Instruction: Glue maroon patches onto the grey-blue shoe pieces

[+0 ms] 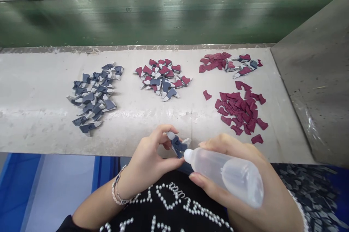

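Note:
Between the thumb and fingers of my left hand point(152, 152) is a small grey-blue plastic part point(178, 145) with pale grey ends. My right hand point(237, 159) is wrapped round a translucent squeeze bottle point(226, 174), tilted with its white tip at the part. Whether the tip touches the part, I cannot tell. Some clear liquid shows inside the bottle. Beyond my hands on the bench lie a pile of blue-grey parts point(94, 97), a pile of parts mostly topped in maroon point(160, 76), and a heap of loose maroon pieces point(241, 108).
More maroon pieces point(215, 60) and several assembled parts point(242, 65) lie at the back right of the pale bench point(131, 123). A green belt point(136, 21) runs behind. A metal panel point(316, 79) bounds the right. Below are a blue bin point(19, 188) and many grey parts point(311, 195).

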Demonstrator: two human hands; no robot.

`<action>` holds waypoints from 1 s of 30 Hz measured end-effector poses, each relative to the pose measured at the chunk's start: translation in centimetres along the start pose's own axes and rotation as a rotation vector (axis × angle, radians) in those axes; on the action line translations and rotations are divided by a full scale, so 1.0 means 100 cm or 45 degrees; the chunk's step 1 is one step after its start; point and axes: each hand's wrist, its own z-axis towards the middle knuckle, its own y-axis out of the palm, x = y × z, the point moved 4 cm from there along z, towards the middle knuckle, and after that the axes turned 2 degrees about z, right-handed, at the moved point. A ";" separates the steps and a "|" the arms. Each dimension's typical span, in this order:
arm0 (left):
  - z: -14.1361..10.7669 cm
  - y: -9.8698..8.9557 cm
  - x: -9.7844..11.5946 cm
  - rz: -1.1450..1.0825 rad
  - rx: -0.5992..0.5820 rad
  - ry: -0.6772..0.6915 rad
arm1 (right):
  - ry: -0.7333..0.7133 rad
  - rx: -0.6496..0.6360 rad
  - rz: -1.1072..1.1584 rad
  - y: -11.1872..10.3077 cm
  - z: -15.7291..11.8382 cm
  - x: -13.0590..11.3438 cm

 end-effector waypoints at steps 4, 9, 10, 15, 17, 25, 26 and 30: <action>0.001 0.001 0.000 0.001 -0.030 0.011 | -0.007 -0.001 0.025 0.000 0.001 -0.001; 0.001 0.000 -0.001 0.025 0.000 0.012 | -0.002 -0.021 0.021 -0.001 0.000 -0.001; 0.001 -0.001 -0.001 0.035 0.012 0.005 | -0.009 -0.030 -0.001 -0.002 -0.001 -0.002; 0.000 -0.002 0.000 0.057 0.024 0.008 | -0.009 -0.063 -0.030 -0.001 -0.001 -0.002; 0.000 -0.001 0.001 0.062 0.023 0.017 | 0.015 -0.040 0.009 -0.001 0.000 0.000; 0.001 -0.004 0.004 0.084 0.041 0.070 | 0.042 -0.042 0.097 0.000 0.003 0.001; 0.002 -0.004 0.004 0.084 0.044 0.073 | 0.040 -0.043 0.100 -0.001 0.003 0.001; 0.001 -0.003 0.004 0.067 0.029 0.064 | 0.056 -0.033 0.083 -0.001 0.002 0.002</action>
